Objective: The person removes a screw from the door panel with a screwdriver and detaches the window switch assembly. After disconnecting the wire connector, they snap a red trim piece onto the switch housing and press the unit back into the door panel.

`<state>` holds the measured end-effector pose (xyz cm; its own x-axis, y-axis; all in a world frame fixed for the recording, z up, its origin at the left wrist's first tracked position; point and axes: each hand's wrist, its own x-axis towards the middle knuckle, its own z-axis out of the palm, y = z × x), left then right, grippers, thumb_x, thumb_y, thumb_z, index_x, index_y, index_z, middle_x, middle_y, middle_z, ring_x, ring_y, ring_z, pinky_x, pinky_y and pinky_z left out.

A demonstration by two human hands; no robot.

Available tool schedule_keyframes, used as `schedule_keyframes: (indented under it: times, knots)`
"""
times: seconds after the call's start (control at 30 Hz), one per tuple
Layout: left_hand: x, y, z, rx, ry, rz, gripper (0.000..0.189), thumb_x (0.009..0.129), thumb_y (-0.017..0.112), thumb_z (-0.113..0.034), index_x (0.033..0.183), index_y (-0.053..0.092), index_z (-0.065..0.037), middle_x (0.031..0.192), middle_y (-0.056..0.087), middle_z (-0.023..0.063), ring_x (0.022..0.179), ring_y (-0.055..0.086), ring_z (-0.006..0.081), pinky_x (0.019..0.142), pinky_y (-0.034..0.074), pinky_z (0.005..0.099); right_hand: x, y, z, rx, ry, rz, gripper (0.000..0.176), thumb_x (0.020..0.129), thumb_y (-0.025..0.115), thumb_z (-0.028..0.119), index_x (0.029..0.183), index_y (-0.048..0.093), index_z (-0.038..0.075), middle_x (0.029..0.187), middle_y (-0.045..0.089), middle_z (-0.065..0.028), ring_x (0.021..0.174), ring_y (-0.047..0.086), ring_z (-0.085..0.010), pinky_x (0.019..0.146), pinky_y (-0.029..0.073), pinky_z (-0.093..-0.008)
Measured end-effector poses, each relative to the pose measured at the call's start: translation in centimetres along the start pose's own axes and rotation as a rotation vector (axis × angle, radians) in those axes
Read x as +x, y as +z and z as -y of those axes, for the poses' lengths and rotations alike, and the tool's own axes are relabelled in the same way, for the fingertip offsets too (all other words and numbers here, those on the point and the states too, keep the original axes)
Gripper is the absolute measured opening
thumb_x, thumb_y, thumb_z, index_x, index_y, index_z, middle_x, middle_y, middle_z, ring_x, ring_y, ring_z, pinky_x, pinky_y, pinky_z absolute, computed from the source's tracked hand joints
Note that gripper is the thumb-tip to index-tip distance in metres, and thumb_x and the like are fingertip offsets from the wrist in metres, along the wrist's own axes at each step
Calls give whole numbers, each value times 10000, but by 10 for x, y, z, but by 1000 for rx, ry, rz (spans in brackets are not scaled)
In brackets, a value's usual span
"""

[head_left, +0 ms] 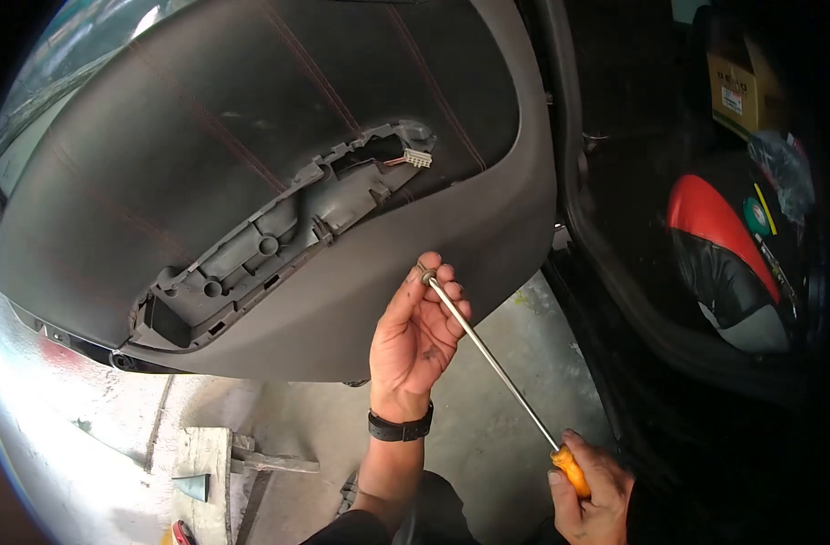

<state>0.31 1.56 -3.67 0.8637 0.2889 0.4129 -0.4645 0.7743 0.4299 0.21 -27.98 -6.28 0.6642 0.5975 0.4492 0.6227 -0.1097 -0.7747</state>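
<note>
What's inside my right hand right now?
Your right hand holds the orange handle of a screwdriver. The handle's front part shows; its back end is hidden in your grip.

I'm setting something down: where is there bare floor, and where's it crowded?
Bare floor shows between the screwdriver and dark car sill, and between the door panel and wooden stand. Crowded: far right, around the cardboard box and red-black item.

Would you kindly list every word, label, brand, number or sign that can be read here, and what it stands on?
No text reads with certainty.
Box: a row of dark letters, too blurred to read.
White label on it: print too small to read.
Green disc: pale mark, too small to read.
Screwdriver: no lettering visible.
</note>
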Motion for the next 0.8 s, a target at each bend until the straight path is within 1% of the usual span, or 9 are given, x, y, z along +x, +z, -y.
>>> schedule_keyframes:
  times: [0.03,0.13,0.33,0.43,0.53,0.63,0.73,0.8]
  knots:
    - [0,0,-1,9,9,4,272,1044,522,-151,1284,535,-22,1148,657,111,1026,682,227,898,613,403,1,1,2,1,2,-1,303,940,673,80,1212,653,-51,1028,723,-225,922,731,-348,788,590,-393]
    - [-1,-3,-5,-14,23,1,256,1041,518,-128,1269,589,-34,1136,636,117,1044,630,250,916,592,412,4,0,6,4,9,13,304,940,670,75,1214,651,-54,1036,723,-228,935,730,-350,808,589,-391]
    - [-2,0,-4,38,64,-39,251,1042,522,-132,1262,578,-27,1109,644,114,1008,643,251,900,598,400,5,-2,9,11,9,9,303,941,670,81,1210,653,-57,1051,721,-230,959,727,-351,829,586,-384]
    - [-2,2,-1,111,107,-93,250,1050,516,-148,1259,569,-22,1092,649,108,966,660,234,870,609,385,-3,12,-4,-61,14,-48,373,882,656,40,1230,643,-96,1068,714,-161,938,712,-197,800,574,-307]
    - [-3,2,1,279,152,-102,253,1061,505,-169,1254,565,-16,1068,655,98,938,673,214,839,618,370,2,-4,10,-44,20,12,298,954,661,86,1216,653,-55,1047,730,-208,952,735,-302,812,584,-366]
    - [0,0,5,201,143,-103,288,1077,488,-203,1257,565,7,1026,679,95,915,712,201,827,637,377,6,-4,19,267,236,42,286,968,659,107,1217,667,-34,972,741,-127,861,717,-216,763,573,-326]
    - [2,-2,7,189,161,-126,300,1082,478,-219,1261,560,7,1016,677,83,914,712,190,822,638,374,8,-7,13,456,510,227,343,970,665,104,1292,625,-7,952,708,-42,757,638,-110,675,534,-259]
    - [4,-2,2,160,167,-118,311,1085,471,-226,1276,555,5,1020,683,84,920,713,189,821,637,371,8,-2,15,600,481,214,399,965,661,78,1348,574,6,970,685,-19,709,586,-72,630,499,-222]
